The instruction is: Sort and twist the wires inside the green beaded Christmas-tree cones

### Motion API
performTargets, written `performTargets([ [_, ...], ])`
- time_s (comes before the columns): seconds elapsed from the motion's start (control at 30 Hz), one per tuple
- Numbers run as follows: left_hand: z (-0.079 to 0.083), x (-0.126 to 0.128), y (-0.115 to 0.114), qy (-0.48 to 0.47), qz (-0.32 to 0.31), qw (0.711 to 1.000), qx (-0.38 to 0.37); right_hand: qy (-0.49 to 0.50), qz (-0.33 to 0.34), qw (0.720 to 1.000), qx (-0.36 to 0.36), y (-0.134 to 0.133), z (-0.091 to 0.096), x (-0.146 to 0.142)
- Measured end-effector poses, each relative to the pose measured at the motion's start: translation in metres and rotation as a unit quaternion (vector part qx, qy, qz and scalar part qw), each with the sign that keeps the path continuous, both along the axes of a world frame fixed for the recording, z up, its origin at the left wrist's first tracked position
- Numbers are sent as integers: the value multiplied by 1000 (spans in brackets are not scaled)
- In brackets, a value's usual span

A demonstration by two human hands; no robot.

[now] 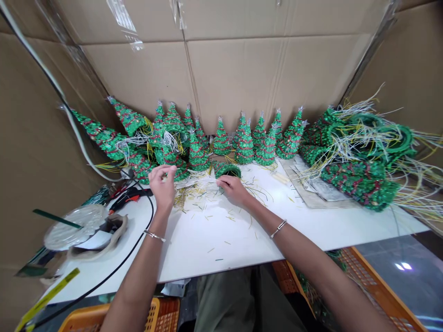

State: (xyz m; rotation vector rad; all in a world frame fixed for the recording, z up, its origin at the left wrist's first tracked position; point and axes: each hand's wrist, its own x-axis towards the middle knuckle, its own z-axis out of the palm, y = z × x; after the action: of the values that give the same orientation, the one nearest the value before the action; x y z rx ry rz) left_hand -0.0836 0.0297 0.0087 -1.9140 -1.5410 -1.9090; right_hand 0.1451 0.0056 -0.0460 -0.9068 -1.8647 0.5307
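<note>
Raised over the left part of the white table (221, 240), my left hand (162, 186) has its fingers curled into a pinch. What it holds, if anything, is too small to make out. My right hand (232, 189) is closed at the open base of a small green tinsel tree (221, 167) lying on its side, its fingertips pressed together. Whatever sits in that pinch cannot be seen clearly. Between the hands, yellow and white wire clippings (194, 191) are scattered. Upright tinsel trees with red garlands (244, 145) stand behind.
More trees with long loose wires (363, 180) pile up at the right. A glue gun (126, 199), a clear spool (74, 226) and a black cable (138, 244) occupy the left. Cardboard walls (235, 78) enclose the back. Orange crates (380, 286) stand below the table edge.
</note>
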Motion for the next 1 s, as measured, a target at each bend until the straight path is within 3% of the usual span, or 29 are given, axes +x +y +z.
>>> performTargets([
  [0.2, -4, 23, -18, 216, -53, 973, -63, -53, 17, 998, 33, 0, -1, -3],
  [0.3, -9, 31, -20, 244, -79, 962, -90, -68, 15, 996, 50, 2, -3, -3],
  [0.57, -14, 30, -12, 128, -148, 975, -106, -56, 11, 997, 55, 4, -6, -5],
  [0.7, -9, 21, -9, 7, -96, 991, -95, -37, 4, 999, 33, 2, -4, -4],
  [0.77, -5, 21, -13, 7, -57, 997, -54, -24, 3, 999, 27, 1, -2, -4],
  [0.87, -2, 31, -25, 103, -45, 994, 2, -22, 0, 999, 25, 0, -1, -5],
  [1.0, -5, 44, -36, 287, -70, 955, 1, -31, 0, 999, 29, 0, -1, -6],
])
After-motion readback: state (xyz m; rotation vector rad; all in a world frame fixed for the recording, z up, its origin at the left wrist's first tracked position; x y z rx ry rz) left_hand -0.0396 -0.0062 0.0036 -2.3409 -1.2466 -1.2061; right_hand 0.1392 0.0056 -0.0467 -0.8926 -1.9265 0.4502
